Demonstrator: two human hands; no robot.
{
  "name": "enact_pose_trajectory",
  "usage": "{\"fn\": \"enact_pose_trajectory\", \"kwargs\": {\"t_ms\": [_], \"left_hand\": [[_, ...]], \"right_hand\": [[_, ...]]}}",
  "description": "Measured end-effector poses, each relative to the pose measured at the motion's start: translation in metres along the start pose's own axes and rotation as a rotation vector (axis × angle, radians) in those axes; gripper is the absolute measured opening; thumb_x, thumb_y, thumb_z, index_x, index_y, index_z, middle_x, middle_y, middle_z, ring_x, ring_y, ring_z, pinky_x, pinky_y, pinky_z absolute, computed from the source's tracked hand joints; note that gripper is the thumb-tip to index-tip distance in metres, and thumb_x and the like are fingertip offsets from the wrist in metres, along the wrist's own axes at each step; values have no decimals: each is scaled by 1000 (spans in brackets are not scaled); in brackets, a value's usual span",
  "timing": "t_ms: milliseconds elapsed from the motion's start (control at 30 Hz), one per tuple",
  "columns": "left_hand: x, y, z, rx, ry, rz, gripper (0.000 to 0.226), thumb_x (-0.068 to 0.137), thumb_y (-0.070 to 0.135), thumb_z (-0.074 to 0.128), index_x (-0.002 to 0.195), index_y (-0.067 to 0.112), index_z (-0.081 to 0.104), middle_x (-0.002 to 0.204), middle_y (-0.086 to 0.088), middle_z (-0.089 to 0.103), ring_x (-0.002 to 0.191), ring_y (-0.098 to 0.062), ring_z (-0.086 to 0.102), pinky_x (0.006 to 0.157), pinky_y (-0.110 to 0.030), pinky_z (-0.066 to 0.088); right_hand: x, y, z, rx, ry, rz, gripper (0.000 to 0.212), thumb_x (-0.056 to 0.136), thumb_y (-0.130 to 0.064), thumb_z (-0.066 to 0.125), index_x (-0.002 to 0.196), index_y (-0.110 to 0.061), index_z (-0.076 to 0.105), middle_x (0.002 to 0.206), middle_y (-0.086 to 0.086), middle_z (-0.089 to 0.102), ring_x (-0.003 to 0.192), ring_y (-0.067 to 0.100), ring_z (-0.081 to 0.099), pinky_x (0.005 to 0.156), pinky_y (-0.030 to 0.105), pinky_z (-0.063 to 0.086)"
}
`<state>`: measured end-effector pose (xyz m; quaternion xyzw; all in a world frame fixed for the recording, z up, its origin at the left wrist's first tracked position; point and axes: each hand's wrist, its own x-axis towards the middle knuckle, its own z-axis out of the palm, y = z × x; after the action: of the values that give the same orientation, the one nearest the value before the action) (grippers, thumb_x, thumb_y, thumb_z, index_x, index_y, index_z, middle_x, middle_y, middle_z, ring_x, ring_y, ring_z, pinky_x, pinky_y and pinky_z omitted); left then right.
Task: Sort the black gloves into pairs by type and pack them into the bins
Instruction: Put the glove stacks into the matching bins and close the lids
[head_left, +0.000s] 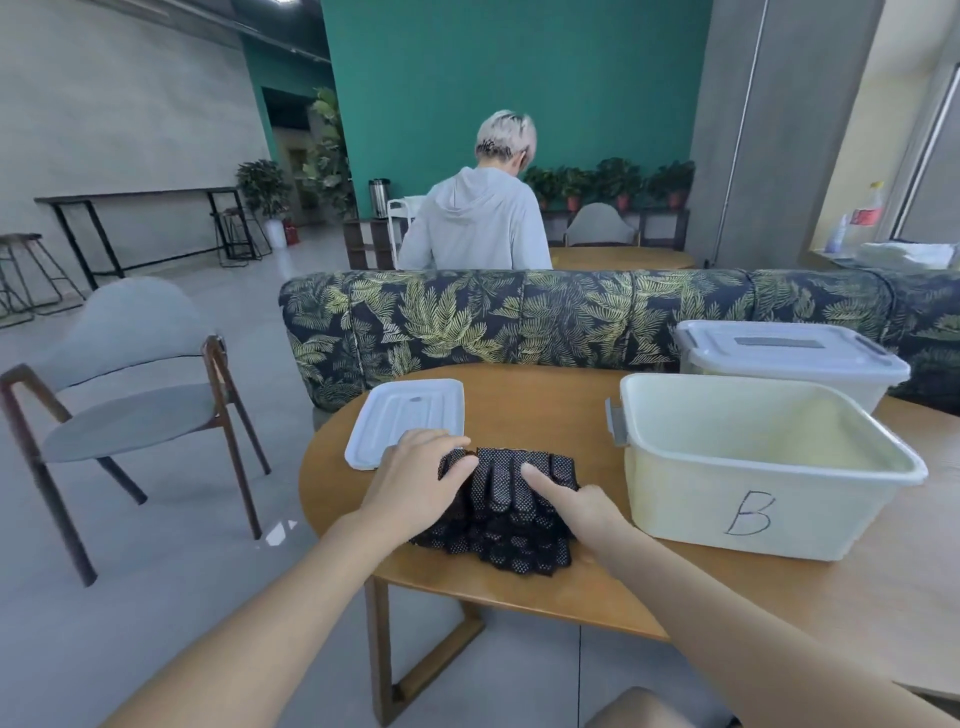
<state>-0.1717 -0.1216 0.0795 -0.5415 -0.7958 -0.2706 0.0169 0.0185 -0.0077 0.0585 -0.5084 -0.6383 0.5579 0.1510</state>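
Observation:
A stack of black dotted gloves (506, 512) lies on the round wooden table (550, 410), fingers pointing away from me. My left hand (421, 480) rests flat on the stack's left side, fingers spread over the glove fingers. My right hand (576, 501) lies on the stack's right side with the index finger stretched out and pressing on the gloves. To the right of the stack stands an open white bin marked "B" (748, 512), with nothing visible inside. Behind that bin sits a second bin (789, 358) with its lid on.
A loose white lid (408, 418) lies on the table just beyond my left hand. A leaf-patterned sofa back (519, 322) runs behind the table. A grey chair (130, 395) stands at left. A person in a grey hoodie (478, 218) stands beyond the sofa, back turned.

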Motion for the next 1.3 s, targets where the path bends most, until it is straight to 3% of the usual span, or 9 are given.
{"fn": "enact_pose_trajectory", "kwargs": {"t_ms": [100,167,367,667,800,967,1067,1167,1300], "left_hand": [[3,-13,10,53,-148,-43,54,99,65,43,146,39,51,161,1,38,153,-17,23,124,-44,18],[1,-15,16,70,-211,-58,62,97,70,38,151,40,43,166,0,29,155,-17,16,125,-45,14],[-7,-13,25,99,-248,-59,69,97,72,35,157,38,31,170,2,16,157,-17,4,126,-44,5],[-7,-22,28,90,-307,-49,59,106,58,26,159,33,28,171,2,8,157,-15,-4,125,-41,-2],[-7,-24,27,24,-308,-58,61,107,55,18,159,25,30,171,3,9,157,-14,-5,127,-40,-3],[-10,-22,27,-25,-294,-61,71,99,65,8,159,33,29,170,5,12,157,-12,-5,127,-41,-3],[-10,-20,26,-59,-276,-72,74,95,69,7,157,37,32,169,5,16,157,-11,-1,127,-42,-1],[-11,-14,19,-186,-211,-90,77,94,69,9,153,32,43,163,6,34,155,-12,17,125,-36,13],[-10,-2,2,-323,-120,-119,75,95,69,13,144,30,54,147,9,53,143,-12,39,112,-27,25]], "right_hand": [[7,1,2,186,-38,55,89,67,-61,86,125,-2,54,103,3,64,92,19,62,78,36,55],[6,-2,2,245,-57,73,68,72,-48,89,113,-8,52,95,-1,61,84,16,59,65,32,52],[18,-4,3,270,-36,126,92,63,-42,96,133,-5,50,127,6,57,117,26,53,108,43,47],[17,-2,4,326,-70,157,101,57,-46,97,139,-8,50,141,8,54,111,23,50,103,36,45],[14,-4,8,352,-85,91,90,55,-39,99,127,-5,57,115,9,69,103,25,66,93,41,56],[5,2,6,406,-119,100,78,55,-40,99,115,-8,61,105,11,75,96,30,72,81,44,62],[0,4,0,429,-105,77,90,45,-47,101,116,-8,63,106,10,76,98,30,73,86,47,61],[-5,-1,-11,453,-104,23,106,28,-56,102,117,-11,66,108,7,77,102,28,72,94,47,59],[-15,-16,-27,447,-134,-50,103,29,-55,101,115,-9,69,103,4,79,101,25,73,96,42,57]]}}
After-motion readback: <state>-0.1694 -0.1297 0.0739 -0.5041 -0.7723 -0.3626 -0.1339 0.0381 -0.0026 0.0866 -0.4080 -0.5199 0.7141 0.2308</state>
